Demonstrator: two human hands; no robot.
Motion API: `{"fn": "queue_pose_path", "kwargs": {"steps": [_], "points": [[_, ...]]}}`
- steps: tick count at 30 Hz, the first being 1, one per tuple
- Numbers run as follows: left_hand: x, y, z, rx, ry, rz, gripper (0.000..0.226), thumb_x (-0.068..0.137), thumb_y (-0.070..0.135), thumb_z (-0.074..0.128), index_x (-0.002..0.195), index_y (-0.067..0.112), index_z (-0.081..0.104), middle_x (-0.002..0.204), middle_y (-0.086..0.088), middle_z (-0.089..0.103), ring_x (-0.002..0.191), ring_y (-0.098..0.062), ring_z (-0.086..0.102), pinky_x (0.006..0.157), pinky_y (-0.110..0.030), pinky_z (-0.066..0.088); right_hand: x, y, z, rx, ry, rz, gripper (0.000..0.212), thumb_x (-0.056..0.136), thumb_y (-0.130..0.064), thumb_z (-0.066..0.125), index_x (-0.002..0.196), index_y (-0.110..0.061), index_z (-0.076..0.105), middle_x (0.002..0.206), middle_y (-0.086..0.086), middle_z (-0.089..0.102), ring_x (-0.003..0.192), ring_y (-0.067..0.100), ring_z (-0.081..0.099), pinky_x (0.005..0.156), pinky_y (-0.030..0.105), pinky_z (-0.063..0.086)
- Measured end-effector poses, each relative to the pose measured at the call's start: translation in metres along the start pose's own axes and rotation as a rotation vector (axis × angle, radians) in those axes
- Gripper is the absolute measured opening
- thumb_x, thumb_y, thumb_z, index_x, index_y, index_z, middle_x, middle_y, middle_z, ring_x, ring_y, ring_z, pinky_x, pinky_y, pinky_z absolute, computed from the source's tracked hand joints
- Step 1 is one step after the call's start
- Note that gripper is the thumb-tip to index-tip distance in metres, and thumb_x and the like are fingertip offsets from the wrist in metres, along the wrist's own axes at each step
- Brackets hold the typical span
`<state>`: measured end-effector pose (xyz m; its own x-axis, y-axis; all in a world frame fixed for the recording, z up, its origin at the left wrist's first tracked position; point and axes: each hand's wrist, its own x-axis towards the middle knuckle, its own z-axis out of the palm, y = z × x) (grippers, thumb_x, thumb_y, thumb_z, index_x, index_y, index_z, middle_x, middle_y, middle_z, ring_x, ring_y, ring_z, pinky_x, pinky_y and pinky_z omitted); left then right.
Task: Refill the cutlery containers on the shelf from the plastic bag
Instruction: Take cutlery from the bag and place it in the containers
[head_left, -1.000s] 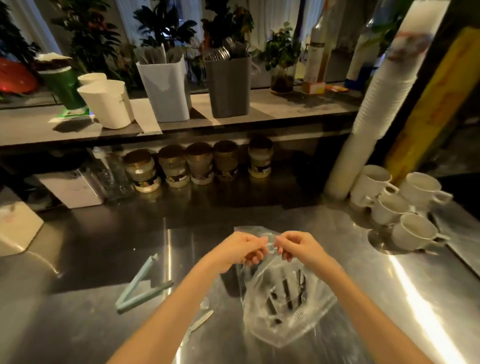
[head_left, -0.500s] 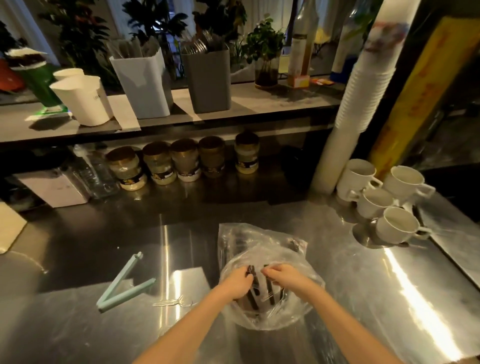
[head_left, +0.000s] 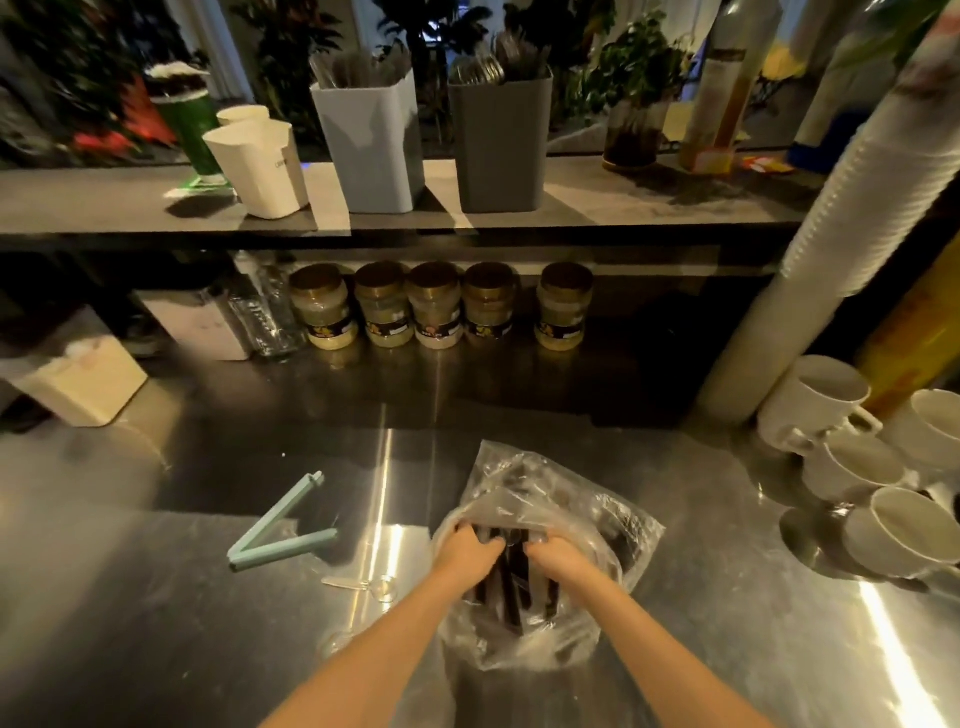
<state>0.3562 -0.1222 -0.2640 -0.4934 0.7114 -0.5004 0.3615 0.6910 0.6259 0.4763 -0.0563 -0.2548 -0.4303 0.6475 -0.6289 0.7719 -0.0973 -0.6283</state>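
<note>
A clear plastic bag (head_left: 597, 512) lies open on the steel counter, with dark cutlery (head_left: 511, 582) standing inside it. My left hand (head_left: 467, 548) and my right hand (head_left: 558, 561) both grip the bag's mouth, one on each side of the cutlery. On the shelf (head_left: 649, 208) above stand a light grey container (head_left: 371, 150) and a dark grey container (head_left: 498, 150), each with cutlery sticking out. Two white containers (head_left: 257, 166) stand left of them.
A mint green bag clip (head_left: 280, 532) lies open on the counter (head_left: 156, 597) to the left, with a clear plastic spoon (head_left: 358, 584) near it. Several jars (head_left: 436, 306) line the back under the shelf. White mugs (head_left: 857, 467) and a tall cup stack (head_left: 831, 234) crowd the right.
My hands moved from pinching the raised bag top down to the counter, and the bag's mouth has spread open around the cutlery. The camera has dipped closer.
</note>
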Motion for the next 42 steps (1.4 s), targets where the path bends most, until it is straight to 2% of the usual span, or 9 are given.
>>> {"fn": "queue_pose_path", "kwargs": {"steps": [3, 7, 14, 18, 22, 29, 32, 36, 42], "points": [[0.005, 0.01, 0.002, -0.07, -0.028, -0.031, 0.043, 0.087, 0.031, 0.064, 0.125, 0.011, 0.059, 0.12, -0.006, 0.064, 0.112, -0.02, 0.057, 0.099, -0.03, 0.044, 0.001, -0.005, -0.002, -0.027, -0.049, 0.026, 0.037, 0.097, -0.004, 0.039, 0.133, -0.002, 0.045, 0.13, 0.018, 0.052, 0.114, 0.027, 0.051, 0.094, 0.032, 0.04], [0.008, 0.021, 0.011, -0.057, -0.035, -0.12, 0.045, 0.085, 0.034, 0.066, 0.12, 0.007, 0.06, 0.118, -0.008, 0.064, 0.109, -0.023, 0.059, 0.09, -0.026, 0.046, 0.01, 0.012, 0.001, 0.289, -0.079, 0.09, 0.041, 0.091, 0.003, 0.042, 0.132, -0.003, 0.047, 0.105, 0.009, 0.054, 0.078, 0.013, 0.051, 0.075, 0.03, 0.044], [0.017, 0.038, 0.021, -0.136, -0.078, -0.314, 0.054, 0.077, 0.036, 0.075, 0.116, 0.003, 0.057, 0.111, -0.01, 0.064, 0.102, -0.024, 0.061, 0.087, -0.029, 0.049, 0.012, 0.022, -0.001, 0.397, -0.087, 0.104, 0.044, 0.088, 0.014, 0.033, 0.126, 0.004, 0.053, 0.129, 0.033, 0.05, 0.104, 0.032, 0.058, 0.088, 0.03, 0.048], [0.02, 0.042, 0.019, -0.33, -0.194, -0.47, 0.034, 0.077, 0.028, 0.077, 0.091, 0.006, 0.055, 0.083, -0.007, 0.061, 0.082, -0.021, 0.062, 0.08, -0.029, 0.052, -0.001, 0.02, -0.009, 0.389, -0.08, 0.144, 0.034, 0.086, 0.001, 0.048, 0.117, -0.007, 0.06, 0.107, 0.015, 0.066, 0.103, 0.028, 0.061, 0.091, 0.04, 0.052], [0.02, 0.038, 0.017, -0.436, -0.25, -0.473, 0.039, 0.085, 0.025, 0.068, 0.115, 0.004, 0.055, 0.116, -0.011, 0.06, 0.112, -0.026, 0.055, 0.1, -0.035, 0.044, -0.006, 0.017, -0.009, 0.497, -0.047, 0.143, 0.03, 0.094, 0.0, 0.039, 0.118, -0.003, 0.058, 0.116, 0.014, 0.061, 0.096, 0.02, 0.058, 0.061, 0.015, 0.045], [0.006, 0.019, 0.009, -0.533, -0.439, -0.411, 0.037, 0.081, 0.03, 0.073, 0.109, 0.006, 0.065, 0.102, -0.01, 0.068, 0.101, -0.025, 0.062, 0.095, -0.04, 0.05, -0.014, 0.016, -0.017, 0.514, -0.164, 0.11, 0.031, 0.09, 0.015, 0.034, 0.087, -0.003, 0.059, 0.088, 0.009, 0.059, 0.083, 0.015, 0.059, 0.071, 0.022, 0.053], [-0.004, 0.018, 0.004, -0.67, -0.53, -0.393, 0.016, 0.094, 0.021, 0.057, 0.094, 0.006, 0.066, 0.081, -0.008, 0.069, 0.079, -0.022, 0.062, 0.072, -0.036, 0.054, -0.025, 0.007, -0.027, 0.368, -0.225, -0.031, 0.025, 0.088, 0.008, 0.043, 0.096, -0.009, 0.059, 0.088, 0.005, 0.059, 0.081, 0.012, 0.059, 0.073, 0.021, 0.052], [-0.011, 0.019, 0.001, -0.686, -0.544, -0.374, 0.019, 0.098, 0.015, 0.048, 0.106, 0.005, 0.062, 0.095, -0.011, 0.065, 0.085, -0.022, 0.061, 0.076, -0.035, 0.051, -0.034, -0.007, -0.039, 0.108, -0.256, -0.175, 0.015, 0.089, -0.027, 0.062, 0.104, -0.029, 0.058, 0.098, -0.003, 0.063, 0.083, 0.008, 0.058, 0.068, 0.02, 0.049], [-0.013, 0.016, -0.006, -0.612, -0.659, -0.327, 0.011, 0.092, 0.019, 0.06, 0.09, 0.009, 0.066, 0.074, 0.0, 0.066, 0.066, -0.013, 0.06, 0.071, -0.032, 0.049, -0.026, -0.016, -0.04, 0.02, -0.021, -0.126, 0.049, 0.095, -0.052, 0.041, 0.131, -0.021, 0.052, 0.119, -0.004, 0.056, 0.096, 0.013, 0.056, 0.067, 0.019, 0.042]]}}
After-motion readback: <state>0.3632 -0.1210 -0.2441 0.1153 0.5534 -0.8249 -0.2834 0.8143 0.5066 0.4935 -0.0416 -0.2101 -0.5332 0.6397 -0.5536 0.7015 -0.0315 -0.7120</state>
